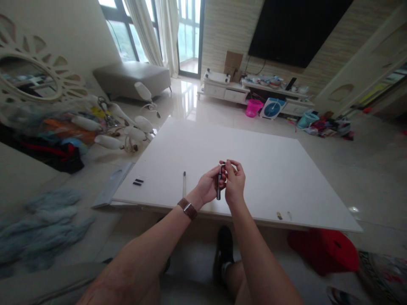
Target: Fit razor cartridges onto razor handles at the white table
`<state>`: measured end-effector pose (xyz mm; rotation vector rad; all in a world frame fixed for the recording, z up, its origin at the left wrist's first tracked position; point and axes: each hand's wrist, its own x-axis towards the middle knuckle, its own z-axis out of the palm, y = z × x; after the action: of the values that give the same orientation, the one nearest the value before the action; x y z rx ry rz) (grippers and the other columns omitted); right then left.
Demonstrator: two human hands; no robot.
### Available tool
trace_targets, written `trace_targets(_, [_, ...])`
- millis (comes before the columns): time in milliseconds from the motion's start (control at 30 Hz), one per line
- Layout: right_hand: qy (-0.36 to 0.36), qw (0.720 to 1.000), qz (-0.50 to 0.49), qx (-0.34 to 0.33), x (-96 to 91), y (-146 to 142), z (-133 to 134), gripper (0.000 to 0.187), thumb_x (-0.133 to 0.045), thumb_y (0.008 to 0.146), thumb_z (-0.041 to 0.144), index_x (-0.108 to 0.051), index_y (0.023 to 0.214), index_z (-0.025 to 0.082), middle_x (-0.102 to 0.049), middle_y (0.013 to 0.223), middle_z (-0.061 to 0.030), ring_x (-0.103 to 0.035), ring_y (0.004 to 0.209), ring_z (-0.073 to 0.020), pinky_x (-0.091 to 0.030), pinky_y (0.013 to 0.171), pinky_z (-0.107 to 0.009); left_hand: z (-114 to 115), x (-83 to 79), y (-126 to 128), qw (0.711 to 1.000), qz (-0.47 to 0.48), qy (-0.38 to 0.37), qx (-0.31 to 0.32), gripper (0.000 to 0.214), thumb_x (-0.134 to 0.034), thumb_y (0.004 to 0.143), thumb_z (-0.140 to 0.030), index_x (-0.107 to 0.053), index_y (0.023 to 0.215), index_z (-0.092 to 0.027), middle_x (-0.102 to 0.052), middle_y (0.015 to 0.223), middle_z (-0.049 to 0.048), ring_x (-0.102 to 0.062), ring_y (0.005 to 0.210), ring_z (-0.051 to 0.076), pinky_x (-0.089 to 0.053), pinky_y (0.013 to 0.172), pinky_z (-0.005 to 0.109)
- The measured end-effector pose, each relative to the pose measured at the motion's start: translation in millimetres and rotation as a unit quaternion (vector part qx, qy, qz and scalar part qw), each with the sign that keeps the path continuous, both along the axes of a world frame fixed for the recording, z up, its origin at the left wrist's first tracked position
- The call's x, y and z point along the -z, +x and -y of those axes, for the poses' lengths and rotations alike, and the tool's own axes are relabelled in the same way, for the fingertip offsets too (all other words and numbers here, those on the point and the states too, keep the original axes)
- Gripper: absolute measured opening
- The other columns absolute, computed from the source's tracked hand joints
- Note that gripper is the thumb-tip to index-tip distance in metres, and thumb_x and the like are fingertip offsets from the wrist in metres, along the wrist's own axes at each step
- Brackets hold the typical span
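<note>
Over the near middle of a white table (222, 146), my left hand (208, 185) is closed around a slim black pen-like tube (218, 192), held nearly upright. My right hand (234, 178) pinches at its upper end, where a small dark piece shows between thumb and fingers; whether that piece is joined to the tube I cannot tell. A clear thin stick with a dark tip (184, 182) lies left of my hands. Farther left are two short black pieces (137, 182). Near the front edge at right rest a small gold-and-dark piece (279, 215) and a small clear piece (289, 215).
A multi-armed lamp (127, 127) with white shades stands at the table's left. A red stool (324, 250) is by the front right corner. Beyond the table are a pink basket (253, 108), a blue-and-white fan (272, 109) and a low white cabinet (219, 91).
</note>
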<state>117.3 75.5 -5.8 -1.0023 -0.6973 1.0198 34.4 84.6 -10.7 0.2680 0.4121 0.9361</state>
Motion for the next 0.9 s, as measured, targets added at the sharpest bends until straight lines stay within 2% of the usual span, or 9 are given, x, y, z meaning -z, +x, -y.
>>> trace_targets(200, [0.002,0.998,0.045,0.033,-6.3,0.1,9.4,0.045,-0.081,0.075,0.05,-0.058,0.101,0.021,-0.073,0.094,-0.0054,-0.055,0.048,-0.0095,-0.041,0.034,-0.017,6.8,-4.6,-1.4,1.0,0.0,0.017,-0.001,0.017,-0.071,0.086,-0.028,-0.063,0.086,-0.013,-0.054,0.067,-0.0011,-0.046,0.049,0.005,-0.036,0.045,0.016])
trace_targets(433, [0.008,0.998,0.028,0.058,-4.8,-0.8,5.0,0.044,-0.083,0.074,0.048,-0.059,0.096,0.019,-0.074,0.091,-0.0075,-0.061,0.052,-0.0126,-0.044,0.037,-0.018,6.1,-7.6,-0.3,0.999,0.008,0.032,-0.016,0.021,-0.076,0.079,-0.027,-0.062,0.088,-0.013,-0.055,0.068,-0.0011,-0.045,0.049,0.006,-0.034,0.042,0.016])
trace_targets(633, [0.03,0.997,0.031,0.065,1.6,-3.5,-1.7,0.042,-0.084,0.074,0.044,-0.061,0.096,0.017,-0.075,0.091,-0.0088,-0.067,0.065,-0.0147,-0.051,0.051,-0.02,3.7,-3.9,-4.3,0.998,0.003,0.051,-0.02,0.028,-0.08,0.076,-0.031,-0.061,0.084,-0.012,-0.053,0.066,-0.0012,-0.041,0.047,0.005,-0.028,0.039,0.014])
trace_targets(767, [0.023,0.998,0.029,0.06,3.0,-5.3,-1.5,0.04,-0.083,0.075,0.044,-0.061,0.094,0.018,-0.075,0.089,-0.0082,-0.066,0.064,-0.014,-0.051,0.054,-0.021,3.9,-2.9,-7.0,0.998,-0.007,0.057,-0.023,0.029,-0.08,0.076,-0.031,-0.061,0.084,-0.012,-0.053,0.065,-0.0013,-0.038,0.045,0.004,-0.023,0.036,0.013])
trace_targets(900, [0.022,0.997,0.035,0.063,3.9,-3.6,-0.1,0.043,-0.086,0.071,0.044,-0.061,0.095,0.018,-0.074,0.088,-0.007,-0.067,0.068,-0.0155,-0.051,0.056,-0.023,4.4,-2.0,-7.6,0.998,-0.013,0.064,-0.019,0.03,-0.081,0.076,-0.033,-0.06,0.083,-0.012,-0.053,0.064,-0.0014,-0.037,0.045,0.003,-0.022,0.035,0.012])
